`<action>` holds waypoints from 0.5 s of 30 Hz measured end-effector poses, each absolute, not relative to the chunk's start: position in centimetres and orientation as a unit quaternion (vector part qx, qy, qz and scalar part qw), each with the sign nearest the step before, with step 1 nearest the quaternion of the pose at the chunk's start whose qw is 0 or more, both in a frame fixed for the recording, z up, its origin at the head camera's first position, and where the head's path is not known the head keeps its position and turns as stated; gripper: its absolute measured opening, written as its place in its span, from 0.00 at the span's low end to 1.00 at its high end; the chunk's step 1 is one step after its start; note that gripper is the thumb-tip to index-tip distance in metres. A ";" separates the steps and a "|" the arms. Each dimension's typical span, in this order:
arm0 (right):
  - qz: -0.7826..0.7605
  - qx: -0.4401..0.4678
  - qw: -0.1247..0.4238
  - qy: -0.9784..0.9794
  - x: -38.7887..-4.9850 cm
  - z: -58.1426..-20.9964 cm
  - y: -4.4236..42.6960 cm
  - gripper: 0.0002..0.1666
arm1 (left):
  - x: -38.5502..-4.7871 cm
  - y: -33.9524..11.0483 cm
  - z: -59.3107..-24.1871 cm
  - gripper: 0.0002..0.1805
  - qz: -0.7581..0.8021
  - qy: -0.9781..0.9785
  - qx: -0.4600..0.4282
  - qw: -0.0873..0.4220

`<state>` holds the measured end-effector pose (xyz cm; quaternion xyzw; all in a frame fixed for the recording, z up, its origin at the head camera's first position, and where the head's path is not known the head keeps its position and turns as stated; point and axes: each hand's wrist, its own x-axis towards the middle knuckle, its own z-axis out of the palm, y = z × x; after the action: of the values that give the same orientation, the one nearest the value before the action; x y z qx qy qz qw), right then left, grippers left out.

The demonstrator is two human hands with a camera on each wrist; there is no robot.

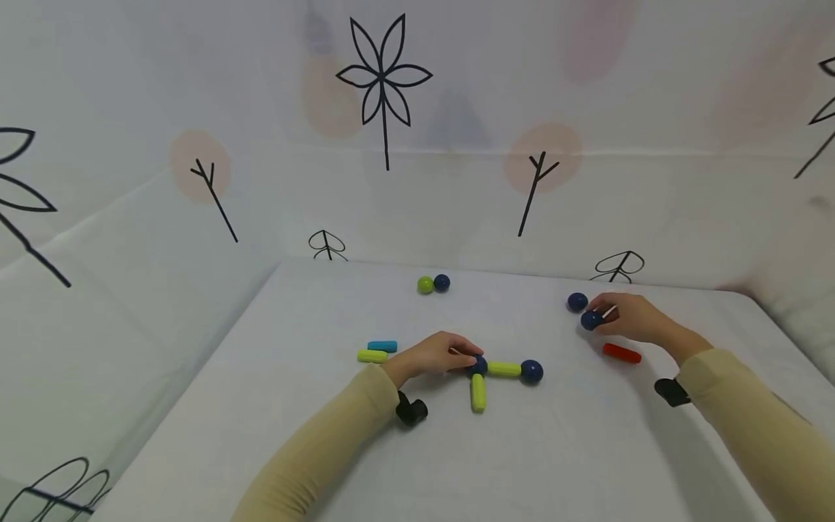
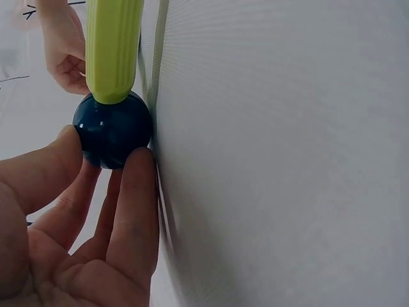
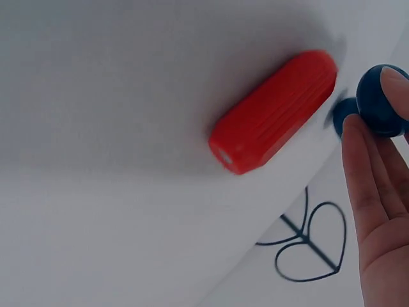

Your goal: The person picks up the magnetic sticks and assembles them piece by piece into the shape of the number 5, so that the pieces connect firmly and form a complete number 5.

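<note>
Beige sleeves [image 1: 326, 438] nearest, the left grip [image 1: 433, 353] pinches a rod-joined ball [image 2: 114, 131], the right grip [image 1: 631, 319] a second ball [image 1: 591, 320], between fingertips.

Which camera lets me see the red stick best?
The right wrist view: the red stick looks big there, whole, with its grooves and a pale spot on one end. The head view shows it small, close to the right hand. The left wrist view doesn't show it.
</note>
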<state>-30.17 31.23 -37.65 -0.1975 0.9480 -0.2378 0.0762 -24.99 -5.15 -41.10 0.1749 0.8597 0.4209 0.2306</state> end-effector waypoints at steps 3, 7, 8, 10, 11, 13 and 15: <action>-0.250 -0.199 0.076 0.944 -29.3 -37.3 30.5 0.21 | -25.0 -5.1 -41.0 0.14 0.418 0.861 0.177 0.231; -0.266 -0.214 0.070 0.937 -28.1 -36.9 29.6 0.21 | -25.0 -5.1 -41.1 0.14 0.418 0.860 0.179 0.229; -0.270 -0.220 0.068 0.935 -27.9 -36.9 29.4 0.21 | -25.0 -5.1 -41.1 0.14 0.417 0.861 0.179 0.229; -0.274 -0.229 0.065 0.932 -27.4 -36.8 29.0 0.22 | -25.0 -5.1 -41.2 0.14 0.414 0.863 0.179 0.229; -0.276 -0.230 0.065 0.931 -27.2 -36.8 28.7 0.22 | -25.1 -5.1 -41.3 0.14 0.413 0.863 0.179 0.228; -0.279 -0.232 0.066 0.930 -26.9 -36.7 28.3 0.22 | -25.1 -5.1 -41.3 0.14 0.409 0.865 0.180 0.228; -0.283 -0.230 0.069 0.929 -26.5 -36.7 27.9 0.23 | -25.2 -5.1 -41.3 0.14 0.406 0.866 0.182 0.227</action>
<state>-26.51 27.89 -36.66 -0.2296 0.9287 -0.2829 0.0693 -25.19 -5.07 -41.32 0.1820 0.8663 0.4062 0.2265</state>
